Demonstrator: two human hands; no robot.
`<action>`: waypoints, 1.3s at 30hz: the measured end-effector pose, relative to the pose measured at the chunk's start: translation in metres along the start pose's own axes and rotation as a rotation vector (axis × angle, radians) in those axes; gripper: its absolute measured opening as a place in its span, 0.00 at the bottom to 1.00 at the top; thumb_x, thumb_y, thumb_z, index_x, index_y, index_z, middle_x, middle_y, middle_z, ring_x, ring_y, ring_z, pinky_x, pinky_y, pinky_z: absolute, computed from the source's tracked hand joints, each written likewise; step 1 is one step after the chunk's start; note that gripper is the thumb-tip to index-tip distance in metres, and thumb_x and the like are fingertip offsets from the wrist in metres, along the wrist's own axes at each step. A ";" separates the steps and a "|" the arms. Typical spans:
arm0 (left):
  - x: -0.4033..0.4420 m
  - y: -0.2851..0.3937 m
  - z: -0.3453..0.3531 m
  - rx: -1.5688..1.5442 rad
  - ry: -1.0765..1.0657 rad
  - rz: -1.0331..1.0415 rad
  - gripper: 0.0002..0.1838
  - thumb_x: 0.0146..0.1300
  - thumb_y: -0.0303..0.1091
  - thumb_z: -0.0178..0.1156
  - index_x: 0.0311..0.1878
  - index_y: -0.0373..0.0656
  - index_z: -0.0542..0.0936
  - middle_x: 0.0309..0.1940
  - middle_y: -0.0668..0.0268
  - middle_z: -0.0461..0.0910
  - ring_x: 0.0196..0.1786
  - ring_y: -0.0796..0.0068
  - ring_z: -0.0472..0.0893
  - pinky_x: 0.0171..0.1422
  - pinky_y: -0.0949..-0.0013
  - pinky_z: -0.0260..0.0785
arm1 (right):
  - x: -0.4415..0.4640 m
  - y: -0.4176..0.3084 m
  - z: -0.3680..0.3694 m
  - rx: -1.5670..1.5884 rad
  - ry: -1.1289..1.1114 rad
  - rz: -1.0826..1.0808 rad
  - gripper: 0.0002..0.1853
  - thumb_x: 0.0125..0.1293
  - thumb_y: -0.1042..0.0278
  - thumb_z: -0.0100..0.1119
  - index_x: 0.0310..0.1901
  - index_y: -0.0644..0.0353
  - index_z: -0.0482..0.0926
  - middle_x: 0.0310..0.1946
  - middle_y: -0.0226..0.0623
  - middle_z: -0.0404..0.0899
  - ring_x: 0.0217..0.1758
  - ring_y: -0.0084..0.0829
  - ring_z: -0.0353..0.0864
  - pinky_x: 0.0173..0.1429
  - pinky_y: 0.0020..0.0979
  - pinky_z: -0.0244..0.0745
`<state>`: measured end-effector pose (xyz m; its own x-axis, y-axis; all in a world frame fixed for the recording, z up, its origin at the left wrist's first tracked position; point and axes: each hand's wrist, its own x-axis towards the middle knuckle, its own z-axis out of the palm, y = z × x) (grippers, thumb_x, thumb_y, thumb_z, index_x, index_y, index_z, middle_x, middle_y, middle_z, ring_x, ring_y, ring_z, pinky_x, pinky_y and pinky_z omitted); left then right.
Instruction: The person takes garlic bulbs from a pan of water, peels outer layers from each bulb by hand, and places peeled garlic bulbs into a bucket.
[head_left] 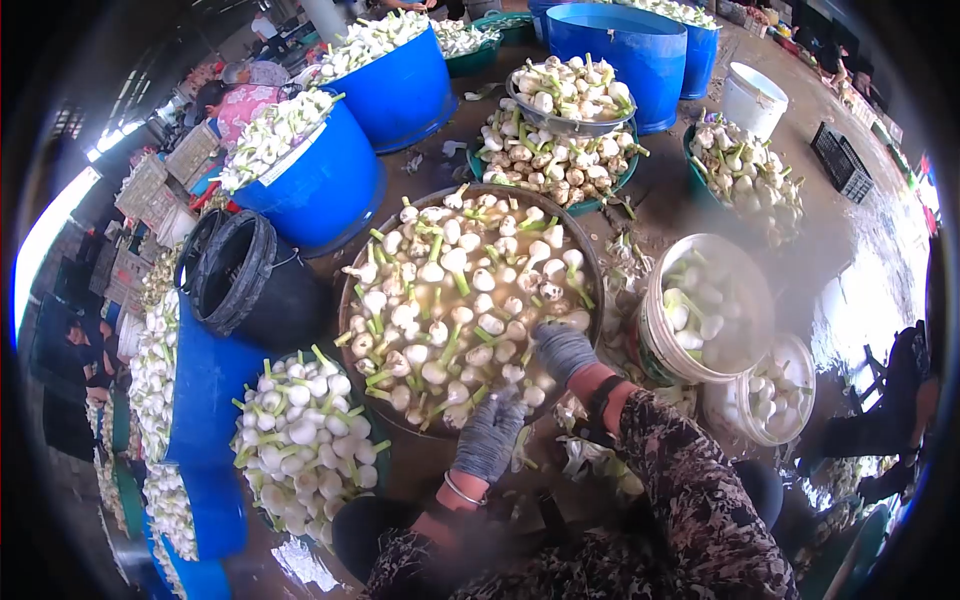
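Note:
A wide round tub (594,262) of muddy brown water stands in front of me, full of floating garlic bulbs (484,280) with short green stems. My left hand (488,438), in a grey glove with a bangle at the wrist, is at the tub's near rim. Its fingers are curled together among the bulbs, and what they hold is hidden. Also gloved in grey, my right hand (564,352) reaches over the near right side of the tub. Its fingers are bent down beside a bulb, their tips out of sight.
Left of the tub is a heap of whiter garlic (305,425); right of it, a white bucket (655,318) holds more. Black buckets (228,280) and a blue barrel (325,190) of garlic stand at the left. Beyond the tub are piled basins (622,182). A black crate (842,162) lies farther right.

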<state>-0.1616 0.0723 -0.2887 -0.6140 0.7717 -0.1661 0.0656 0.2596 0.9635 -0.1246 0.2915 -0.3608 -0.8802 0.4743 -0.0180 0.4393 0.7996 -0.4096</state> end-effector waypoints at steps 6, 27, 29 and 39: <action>-0.001 0.005 0.000 -0.504 0.013 -0.467 0.28 0.75 0.51 0.48 0.71 0.45 0.61 0.59 0.51 0.74 0.51 0.56 0.81 0.58 0.49 0.74 | -0.055 -0.020 -0.060 1.418 0.363 0.529 0.12 0.65 0.69 0.66 0.48 0.55 0.75 0.34 0.30 0.80 0.36 0.30 0.82 0.40 0.35 0.82; -0.056 0.066 0.080 -0.404 -0.026 0.069 0.23 0.61 0.24 0.67 0.58 0.44 0.73 0.48 0.67 0.80 0.48 0.76 0.80 0.52 0.72 0.77 | -0.223 -0.072 -0.145 0.069 0.585 0.055 0.08 0.60 0.61 0.64 0.37 0.53 0.82 0.29 0.41 0.80 0.34 0.46 0.82 0.39 0.44 0.77; -0.051 0.062 0.081 -0.308 -0.032 0.105 0.23 0.61 0.25 0.68 0.58 0.44 0.73 0.48 0.67 0.80 0.48 0.77 0.79 0.53 0.72 0.77 | -0.223 -0.068 -0.144 0.028 0.577 0.106 0.08 0.59 0.60 0.64 0.37 0.53 0.82 0.29 0.41 0.80 0.34 0.46 0.81 0.39 0.45 0.77; -0.019 0.038 0.062 -0.926 -0.463 -0.085 0.26 0.65 0.31 0.65 0.64 0.38 0.69 0.61 0.62 0.72 0.60 0.68 0.74 0.63 0.65 0.75 | -0.185 0.021 -0.115 0.274 0.090 0.563 0.13 0.62 0.61 0.58 0.37 0.63 0.83 0.33 0.54 0.82 0.40 0.55 0.81 0.48 0.46 0.76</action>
<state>-0.0986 0.1036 -0.2616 -0.2133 0.9700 -0.1166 -0.7137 -0.0732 0.6966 0.0683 0.2631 -0.2609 -0.5037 0.8335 -0.2269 0.7581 0.3006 -0.5787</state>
